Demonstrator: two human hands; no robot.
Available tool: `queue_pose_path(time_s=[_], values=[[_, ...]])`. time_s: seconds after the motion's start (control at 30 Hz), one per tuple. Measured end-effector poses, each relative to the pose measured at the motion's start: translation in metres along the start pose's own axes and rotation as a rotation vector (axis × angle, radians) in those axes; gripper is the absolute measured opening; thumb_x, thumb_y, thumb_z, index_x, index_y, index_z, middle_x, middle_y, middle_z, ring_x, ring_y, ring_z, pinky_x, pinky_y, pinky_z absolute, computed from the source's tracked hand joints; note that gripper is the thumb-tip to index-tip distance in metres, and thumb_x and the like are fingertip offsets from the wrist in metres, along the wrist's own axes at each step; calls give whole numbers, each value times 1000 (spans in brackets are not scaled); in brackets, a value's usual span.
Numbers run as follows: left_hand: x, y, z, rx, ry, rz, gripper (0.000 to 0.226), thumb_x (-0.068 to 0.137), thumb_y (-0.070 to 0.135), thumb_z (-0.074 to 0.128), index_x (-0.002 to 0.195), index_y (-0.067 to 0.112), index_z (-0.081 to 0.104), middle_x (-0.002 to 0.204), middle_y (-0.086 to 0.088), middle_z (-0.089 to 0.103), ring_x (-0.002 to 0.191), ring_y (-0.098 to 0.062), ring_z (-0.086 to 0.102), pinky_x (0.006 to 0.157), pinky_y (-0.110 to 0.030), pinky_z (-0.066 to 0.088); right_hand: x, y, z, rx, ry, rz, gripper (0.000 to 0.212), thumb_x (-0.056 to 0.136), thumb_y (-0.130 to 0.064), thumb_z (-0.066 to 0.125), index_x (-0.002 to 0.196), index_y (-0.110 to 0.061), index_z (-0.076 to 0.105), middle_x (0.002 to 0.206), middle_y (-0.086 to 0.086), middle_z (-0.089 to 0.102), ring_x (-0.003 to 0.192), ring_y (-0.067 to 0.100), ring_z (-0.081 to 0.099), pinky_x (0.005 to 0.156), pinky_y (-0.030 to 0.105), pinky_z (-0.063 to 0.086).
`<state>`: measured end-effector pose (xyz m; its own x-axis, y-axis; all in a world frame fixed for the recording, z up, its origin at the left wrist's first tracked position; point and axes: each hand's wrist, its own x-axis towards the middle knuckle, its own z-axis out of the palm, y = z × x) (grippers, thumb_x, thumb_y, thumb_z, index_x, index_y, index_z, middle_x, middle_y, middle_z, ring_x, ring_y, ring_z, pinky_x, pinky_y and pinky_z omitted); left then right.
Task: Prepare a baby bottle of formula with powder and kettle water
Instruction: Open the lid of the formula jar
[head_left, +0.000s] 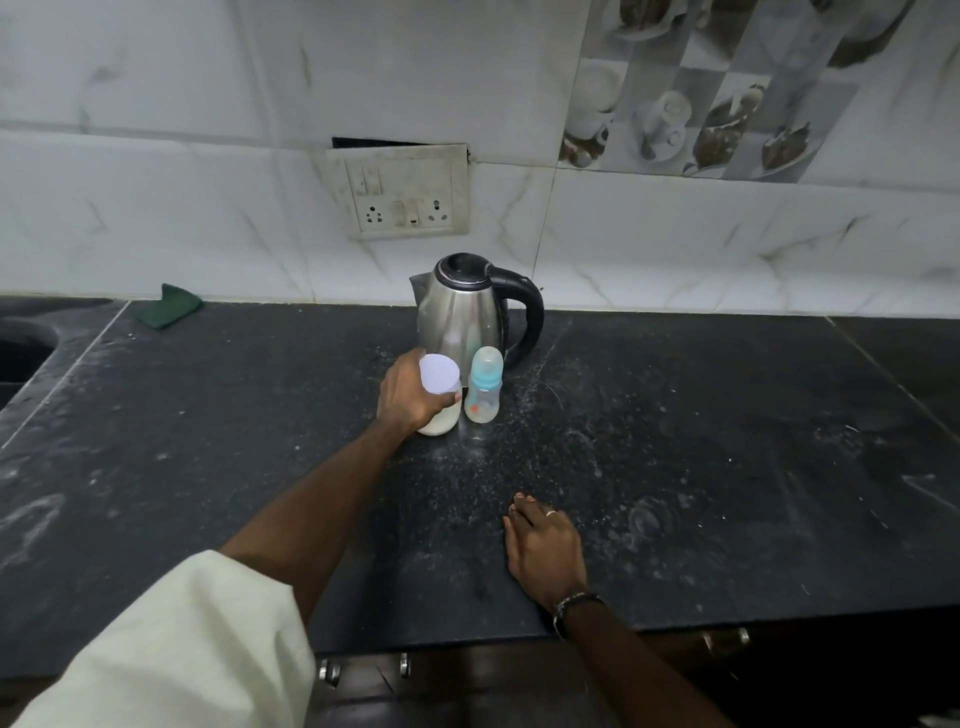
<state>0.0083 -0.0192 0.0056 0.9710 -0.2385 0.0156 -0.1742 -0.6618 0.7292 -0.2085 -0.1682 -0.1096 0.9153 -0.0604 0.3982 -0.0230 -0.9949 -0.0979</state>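
while the right hand lies flat and empty on the dark table near its front edge, the left hand farther back has its grip wrapped around a white-lidded jar of pale powder, hiding its left side. touching the jar's right, the capped baby bottle stands upright. just behind both stands the steel kettle, spout left, handle right.

Left hand reaches far forward, fingers curled in a grasp; right hand rests flat, palm down.
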Motion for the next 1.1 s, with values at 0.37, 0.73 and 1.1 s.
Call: queue_pose_path(time_s=[0.37, 0.73, 1.1], values=[[-92, -23, -26, 0, -26, 69, 91, 65, 38, 91, 140, 10, 48, 139, -10, 55, 126, -28, 53, 100, -40, 45, 1, -2, -6, -16, -1, -13, 32, 91, -24, 49, 91, -9, 77, 103, 6, 74, 92, 21, 71, 74, 33, 56], [-157, -45, -31, -3, 3, 124, 88, 62, 39, 93, 136, 12, 53, 136, -5, 57, 121, -24, 55, 93, -29, 42, 0, -7, -13, -56, -86, 7, 38, 92, -26, 44, 91, -8, 77, 102, 6, 75, 90, 22, 72, 72, 32, 56], [-177, -59, -22, -183, -64, -9, 139, 50, 44, 97, 158, 15, 15, 157, -5, 37, 144, -24, 35, 117, -42, 32, 45, -24, -59, 36, -232, 163, 28, 98, -37, 44, 97, -16, 63, 98, 5, 68, 80, 27, 66, 65, 33, 48]])
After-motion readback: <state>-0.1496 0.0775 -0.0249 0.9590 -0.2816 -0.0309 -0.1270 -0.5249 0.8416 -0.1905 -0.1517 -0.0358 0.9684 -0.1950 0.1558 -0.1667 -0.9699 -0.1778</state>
